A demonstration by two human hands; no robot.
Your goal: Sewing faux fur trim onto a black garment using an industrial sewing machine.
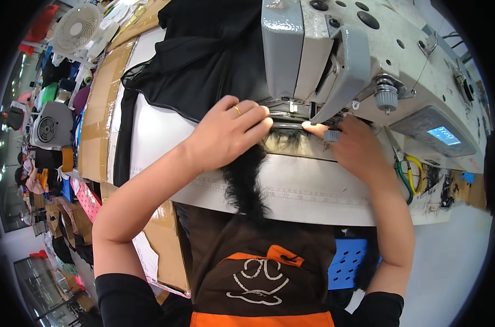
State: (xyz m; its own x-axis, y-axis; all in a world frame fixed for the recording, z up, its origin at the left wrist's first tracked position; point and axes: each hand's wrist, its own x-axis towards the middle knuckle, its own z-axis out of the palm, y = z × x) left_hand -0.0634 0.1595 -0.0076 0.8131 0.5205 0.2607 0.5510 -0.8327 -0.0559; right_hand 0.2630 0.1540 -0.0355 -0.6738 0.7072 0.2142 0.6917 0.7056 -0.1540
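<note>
Black fabric (pixel 204 71) lies over the machine's bed and runs to the needle area of a white and grey sewing machine (pixel 291 49). My left hand (pixel 228 133), with a ring on one finger, pinches the fabric's narrow folded edge just left of the presser foot. Black fluffy trim (pixel 247 188) hangs from under that hand toward the front edge. On the needle's right, my right hand (pixel 356 144) has one fingertip on the same edge; its other fingers are partly hidden behind machine parts.
Scissors (pixel 408 171) with green and yellow handles lie right of my right hand. A lit control screen (pixel 443 135) is on the machine. Cardboard (pixel 98 114) edges the table at left. Beyond stand a white fan (pixel 77 26) and a grey heater-like box (pixel 52 124). A blue perforated panel (pixel 345 261) shows below.
</note>
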